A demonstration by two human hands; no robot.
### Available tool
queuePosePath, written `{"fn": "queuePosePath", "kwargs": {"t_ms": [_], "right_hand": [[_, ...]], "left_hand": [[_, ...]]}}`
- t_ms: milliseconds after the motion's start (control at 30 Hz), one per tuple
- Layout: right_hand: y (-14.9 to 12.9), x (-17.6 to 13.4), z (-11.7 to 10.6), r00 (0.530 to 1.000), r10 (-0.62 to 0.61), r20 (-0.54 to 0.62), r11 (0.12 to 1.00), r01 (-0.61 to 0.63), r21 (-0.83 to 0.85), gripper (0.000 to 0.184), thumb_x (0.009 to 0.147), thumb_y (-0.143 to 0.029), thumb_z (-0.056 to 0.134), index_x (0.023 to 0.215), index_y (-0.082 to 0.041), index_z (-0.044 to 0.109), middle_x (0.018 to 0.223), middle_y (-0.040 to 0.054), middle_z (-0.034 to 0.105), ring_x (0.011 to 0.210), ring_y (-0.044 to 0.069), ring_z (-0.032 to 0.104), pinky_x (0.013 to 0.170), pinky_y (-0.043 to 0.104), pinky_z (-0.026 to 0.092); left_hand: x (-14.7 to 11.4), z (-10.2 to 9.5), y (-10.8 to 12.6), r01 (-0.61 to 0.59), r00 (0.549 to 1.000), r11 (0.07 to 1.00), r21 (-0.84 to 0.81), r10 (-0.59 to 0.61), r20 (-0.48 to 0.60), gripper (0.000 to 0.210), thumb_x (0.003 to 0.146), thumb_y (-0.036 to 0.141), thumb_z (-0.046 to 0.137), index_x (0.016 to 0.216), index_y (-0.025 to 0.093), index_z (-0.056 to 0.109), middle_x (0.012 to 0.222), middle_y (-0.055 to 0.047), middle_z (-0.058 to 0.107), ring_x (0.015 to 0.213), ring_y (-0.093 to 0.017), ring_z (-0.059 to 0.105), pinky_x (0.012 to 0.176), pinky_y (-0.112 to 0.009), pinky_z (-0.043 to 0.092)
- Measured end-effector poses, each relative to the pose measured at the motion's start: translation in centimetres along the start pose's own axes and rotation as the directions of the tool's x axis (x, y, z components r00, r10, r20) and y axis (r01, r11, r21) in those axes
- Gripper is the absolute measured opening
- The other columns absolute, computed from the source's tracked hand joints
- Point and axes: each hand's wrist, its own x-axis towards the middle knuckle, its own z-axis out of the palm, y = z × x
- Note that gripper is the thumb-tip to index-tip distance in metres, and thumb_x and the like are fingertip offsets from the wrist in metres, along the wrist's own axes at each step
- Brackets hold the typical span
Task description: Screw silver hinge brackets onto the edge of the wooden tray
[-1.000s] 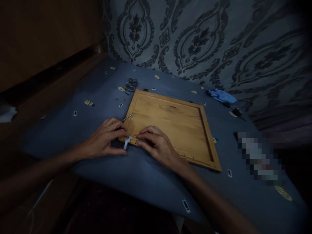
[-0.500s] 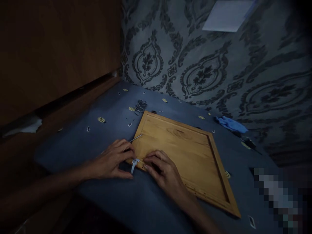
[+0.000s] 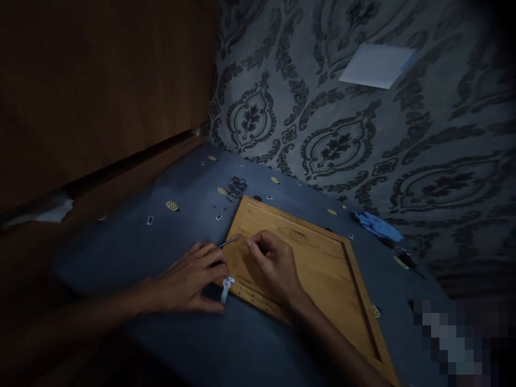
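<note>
A wooden cabinet door panel (image 3: 318, 269) with a raised frame lies on the blue patterned cover. At its near left corner sits a silver metal hinge (image 3: 226, 287). My left hand (image 3: 193, 277) grips around this hinge, fingers on the panel's corner and thumb below at the hinge's outer end. A thin metal rod (image 3: 230, 241), like a screwdriver shaft, sticks out past the left fingers over the panel's edge; its other end is hidden. Above the panel, my right hand (image 3: 278, 263) has thumb and forefinger pinched near the rod's tip. What they hold, if anything, cannot be made out.
Small dark holes line the panel's near edge. Beyond its far left corner lie several metal hinges (image 3: 236, 186) and small screws (image 3: 220, 207). A blue cloth (image 3: 378, 226) and a dark tool (image 3: 405, 260) lie at right. A wooden cabinet (image 3: 100, 80) borders the left side.
My right hand has moved away from the hinge, up over the panel towards the rod's tip, its fingers now pinched. The left hand stays at the hinge. The camera view has shifted slightly.
</note>
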Motion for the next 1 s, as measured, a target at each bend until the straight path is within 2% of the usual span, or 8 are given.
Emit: {"fn": "queuePosePath", "kwargs": {"t_ms": [167,233,267,300,567,800,933,1000], "right_hand": [[1.4,6.7,2.0,0.987,-0.081,0.137,0.988,0.098,-0.122,0.012,0.101,-0.022,0.064,0.107,-0.02,0.075,0.1,0.0067,0.077,0.095,0.022,0.073,0.087,0.039,0.061],[2.1,8.9,3.2,0.972,-0.089,0.218,0.975,0.13,-0.18,0.023,0.104,-0.031,0.069,0.122,-0.019,0.072,0.121,0.0099,0.075,0.109,0.024,0.072,0.097,0.045,0.062],[2.3,9.8,3.7,0.963,-0.083,0.257,0.967,0.14,-0.213,0.034,0.104,-0.039,0.07,0.132,-0.019,0.068,0.134,0.0103,0.07,0.115,0.025,0.072,0.098,0.047,0.063],[2.6,10.6,4.2,0.955,-0.074,0.288,0.959,0.147,-0.242,0.036,0.105,-0.04,0.069,0.135,-0.021,0.067,0.139,0.0111,0.068,0.118,0.025,0.071,0.1,0.048,0.063],[2.7,12.5,4.9,0.905,0.024,0.425,0.925,0.141,-0.354,0.037,0.104,-0.04,0.07,0.136,-0.021,0.066,0.14,0.0109,0.068,0.119,0.026,0.071,0.1,0.047,0.063],[3.0,12.1,5.5,0.943,0.073,0.323,0.975,0.001,-0.224,0.037,0.103,-0.039,0.071,0.134,-0.019,0.067,0.136,0.0109,0.069,0.118,0.026,0.071,0.1,0.049,0.062],[2.9,11.5,4.6,0.983,0.118,0.143,0.993,-0.118,-0.01,0.005,0.099,-0.019,0.068,0.102,-0.016,0.071,0.101,0.0075,0.075,0.1,0.022,0.07,0.097,0.04,0.057],[2.6,10.1,3.6,0.985,0.16,0.065,0.977,-0.167,0.129,0.004,0.098,-0.02,0.063,0.097,-0.019,0.067,0.092,0.0044,0.071,0.088,0.019,0.067,0.087,0.034,0.056]], "left_hand": [[0.0,0.0,0.0,-0.004,1.0,1.0,-0.008,0.004,-0.007,0.046,0.09,0.057,0.085,0.112,0.022,0.064,0.122,-0.007,0.067,0.113,-0.027,0.06,0.099,-0.042,0.047],[0.1,-0.1,0.0,-0.012,1.0,1.0,-0.004,0.012,-0.014,0.047,0.09,0.056,0.086,0.113,0.022,0.064,0.121,-0.006,0.067,0.113,-0.026,0.06,0.097,-0.041,0.046],[0.1,-0.1,0.0,-0.015,1.0,1.0,-0.003,0.015,-0.019,0.048,0.089,0.056,0.087,0.113,0.022,0.064,0.121,-0.006,0.067,0.113,-0.026,0.06,0.097,-0.04,0.045],[0.1,-0.1,0.0,-0.017,1.0,1.0,-0.004,0.017,-0.022,0.048,0.089,0.055,0.087,0.113,0.022,0.064,0.121,-0.006,0.067,0.113,-0.026,0.06,0.097,-0.04,0.045],[0.1,-0.1,-0.2,-0.035,0.999,0.998,0.044,0.036,-0.013,0.049,0.091,0.058,0.085,0.115,0.02,0.065,0.124,-0.009,0.066,0.117,-0.028,0.059,0.1,-0.042,0.045],[0.0,-0.4,-0.4,-0.041,0.999,0.999,0.0,0.041,0.017,0.042,0.095,0.055,0.08,0.115,0.021,0.066,0.124,-0.009,0.067,0.116,-0.028,0.059,0.1,-0.043,0.045],[0.0,-0.4,-0.7,-0.04,0.999,0.999,-0.004,0.04,0.027,0.043,0.097,0.058,0.077,0.119,0.022,0.066,0.125,-0.009,0.066,0.117,-0.028,0.06,0.1,-0.044,0.046],[0.0,-0.3,-0.7,-0.045,0.999,0.999,0.004,0.045,0.026,0.043,0.098,0.057,0.076,0.12,0.022,0.066,0.125,-0.009,0.066,0.117,-0.028,0.06,0.099,-0.044,0.046]]}}
